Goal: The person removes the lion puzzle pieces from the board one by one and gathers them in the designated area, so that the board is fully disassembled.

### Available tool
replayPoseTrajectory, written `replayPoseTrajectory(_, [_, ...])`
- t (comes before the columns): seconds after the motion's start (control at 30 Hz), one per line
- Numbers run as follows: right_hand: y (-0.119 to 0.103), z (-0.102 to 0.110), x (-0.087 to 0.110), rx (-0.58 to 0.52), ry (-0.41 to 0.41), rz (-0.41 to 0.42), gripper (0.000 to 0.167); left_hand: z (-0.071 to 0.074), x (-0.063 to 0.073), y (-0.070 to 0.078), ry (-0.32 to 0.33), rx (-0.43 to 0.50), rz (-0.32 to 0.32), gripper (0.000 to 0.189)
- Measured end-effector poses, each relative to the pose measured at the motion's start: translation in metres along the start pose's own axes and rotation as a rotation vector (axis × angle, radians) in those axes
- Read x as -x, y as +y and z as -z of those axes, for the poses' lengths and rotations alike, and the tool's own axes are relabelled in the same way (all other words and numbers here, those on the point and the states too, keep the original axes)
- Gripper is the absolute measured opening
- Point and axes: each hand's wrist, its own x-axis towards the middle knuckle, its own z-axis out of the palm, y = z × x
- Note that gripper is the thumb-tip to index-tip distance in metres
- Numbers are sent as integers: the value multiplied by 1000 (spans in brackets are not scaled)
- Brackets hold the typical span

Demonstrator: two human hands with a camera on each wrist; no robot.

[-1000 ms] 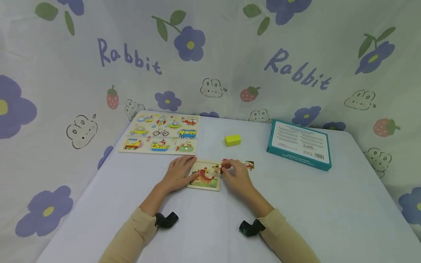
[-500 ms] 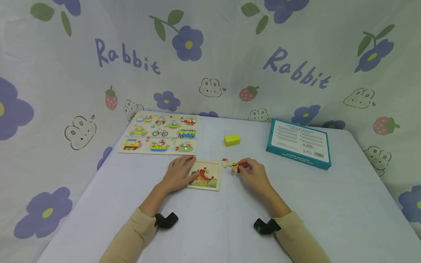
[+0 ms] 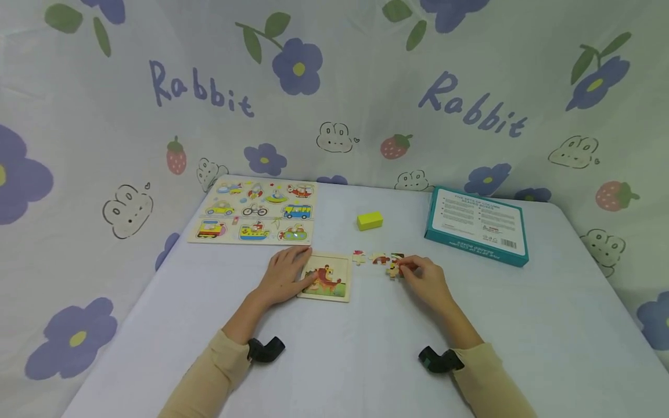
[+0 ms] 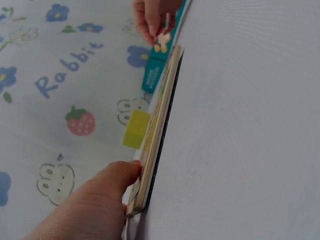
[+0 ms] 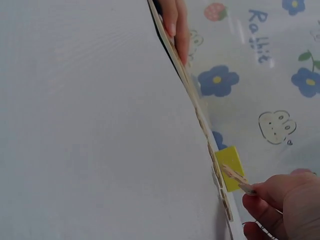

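My left hand (image 3: 284, 277) rests at the left side of a small square wooden puzzle board (image 3: 325, 295). Its fingers look straight and its thumb lies over the board, which shows a red-brown animal and has a bare upper part. To the right, my right hand (image 3: 431, 283) pinches a jigsaw piece (image 3: 393, 271) between thumb and fingertips. In the right wrist view that jigsaw piece (image 5: 234, 175) is tilted, off the table. Below it lie more pieces: a pink-marked piece (image 3: 358, 257) beside the board, a brown one (image 3: 380, 258), and another (image 3: 398, 255) partly hidden by the held piece.
A yellow block (image 3: 370, 221) stands behind the loose pieces. At the back left lies a vehicle puzzle board (image 3: 251, 216), close to my left hand. A teal box (image 3: 475, 226) lies at the back right. A patterned cloth (image 3: 366, 87) hangs behind the white table (image 3: 334, 366).
My right hand has moved right, away from the board's upper right corner, carrying the pinched jigsaw piece over the loose pieces. My left hand has stayed on the board.
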Motion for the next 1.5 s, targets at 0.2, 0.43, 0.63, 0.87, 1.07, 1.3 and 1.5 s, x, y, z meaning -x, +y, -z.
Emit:
replayPoseTrajectory(0.2, [7, 2, 2, 31, 5, -12, 15, 0, -1, 2, 29, 12, -25, 67])
replayPoseTrajectory(0.43, [11, -1, 4, 83, 61, 71, 12, 3, 0, 3, 4, -4, -6, 69])
replayPoseTrajectory(0.63, [9, 0, 4, 110, 72, 114, 12, 3, -1, 3, 7, 0, -6, 69])
replayPoseTrajectory(0.87, [13, 0, 2, 157, 125, 141, 13, 2, -1, 3, 5, 3, 2, 70])
replayPoseTrajectory(1.07, [16, -1, 1, 143, 157, 165, 10, 0, -2, 2, 6, 3, 3, 70])
replayPoseTrajectory(1.3, [16, -4, 3, 118, 168, 229, 6, 1, -2, 1, -4, 4, 6, 70])
replayPoseTrajectory(1.5, [17, -4, 3, 82, 234, 243, 5, 0, 0, 0, 8, -9, -20, 63])
